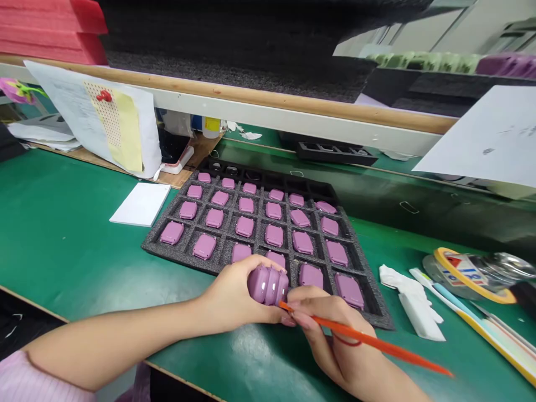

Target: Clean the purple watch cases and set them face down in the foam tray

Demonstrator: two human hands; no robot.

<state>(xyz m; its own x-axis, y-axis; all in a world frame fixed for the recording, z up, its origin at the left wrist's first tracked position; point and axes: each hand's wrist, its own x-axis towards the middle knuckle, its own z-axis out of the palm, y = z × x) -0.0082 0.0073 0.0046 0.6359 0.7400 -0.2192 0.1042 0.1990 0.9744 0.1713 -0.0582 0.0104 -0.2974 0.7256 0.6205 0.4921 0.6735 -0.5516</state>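
Right hand (pixel 341 314) hides tray (pixel 379 314) edge; tissue (pixel 407 286) beside tray.

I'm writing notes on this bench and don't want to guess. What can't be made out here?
All in the head view:
Undersides of the held purple cases: hidden by the left hand.
Part of the tray's near edge: covered by both hands.
Middle of the orange stick: partly covered by the right hand.
Marks on the white sheet: too faint; right edge cuts it off.
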